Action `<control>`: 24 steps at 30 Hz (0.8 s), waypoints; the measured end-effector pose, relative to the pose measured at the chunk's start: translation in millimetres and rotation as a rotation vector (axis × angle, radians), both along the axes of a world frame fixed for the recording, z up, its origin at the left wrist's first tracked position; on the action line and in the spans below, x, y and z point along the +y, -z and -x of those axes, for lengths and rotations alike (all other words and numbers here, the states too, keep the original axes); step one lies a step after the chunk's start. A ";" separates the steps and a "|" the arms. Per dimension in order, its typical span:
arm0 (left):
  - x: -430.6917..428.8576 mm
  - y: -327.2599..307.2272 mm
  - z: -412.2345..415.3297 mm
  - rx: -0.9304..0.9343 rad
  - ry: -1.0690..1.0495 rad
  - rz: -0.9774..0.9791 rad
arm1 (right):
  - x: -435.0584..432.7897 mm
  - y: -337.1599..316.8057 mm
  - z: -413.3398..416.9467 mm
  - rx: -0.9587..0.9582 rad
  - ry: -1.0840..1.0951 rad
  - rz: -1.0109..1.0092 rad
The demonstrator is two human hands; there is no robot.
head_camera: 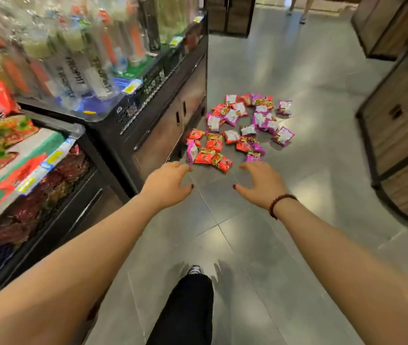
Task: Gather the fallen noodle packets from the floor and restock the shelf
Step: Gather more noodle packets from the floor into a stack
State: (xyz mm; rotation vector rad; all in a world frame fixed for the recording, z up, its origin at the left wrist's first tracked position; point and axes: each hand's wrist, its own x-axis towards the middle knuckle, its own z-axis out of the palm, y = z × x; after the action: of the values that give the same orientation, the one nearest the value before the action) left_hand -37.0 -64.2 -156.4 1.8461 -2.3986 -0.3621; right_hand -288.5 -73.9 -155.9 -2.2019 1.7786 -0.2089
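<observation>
The noodle packets [214,144] lie scattered on the grey floor [260,245] beside the shelf [148,135]. Your left hand [166,185] and right hand [261,183] hover just short of the nearest ones, fingers loosely spread, holding nothing.

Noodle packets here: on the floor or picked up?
On the floor. The noodle packets lie scattered across it; the left hand and right hand reach toward them, open and empty.
</observation>
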 end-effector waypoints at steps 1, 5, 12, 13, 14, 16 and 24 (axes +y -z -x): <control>-22.0 0.3 2.8 0.007 0.018 0.007 | -18.0 0.6 3.9 0.008 0.010 0.005; -110.9 0.9 5.6 0.014 0.055 -0.004 | -90.2 -0.1 15.6 0.016 0.076 -0.008; -244.0 0.3 29.7 0.047 0.104 -0.036 | -197.6 4.5 39.6 0.017 0.169 -0.055; -260.2 2.1 36.3 0.053 0.110 -0.044 | -213.0 6.3 44.9 0.023 0.172 -0.059; -276.6 4.0 43.9 0.057 0.118 -0.051 | -229.3 8.6 51.4 0.024 0.175 -0.057; -310.6 9.4 61.2 0.064 0.135 -0.060 | -262.6 13.8 67.2 0.010 0.186 -0.053; -446.7 30.0 138.2 0.057 0.105 -0.103 | -402.5 39.4 153.6 -0.005 0.188 -0.120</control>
State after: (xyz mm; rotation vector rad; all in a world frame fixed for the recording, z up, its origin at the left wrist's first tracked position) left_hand -175.2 -511.0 -186.4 1.7271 -2.4881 -0.5491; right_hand -442.2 -476.4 -195.3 -1.9519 1.9435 -0.1443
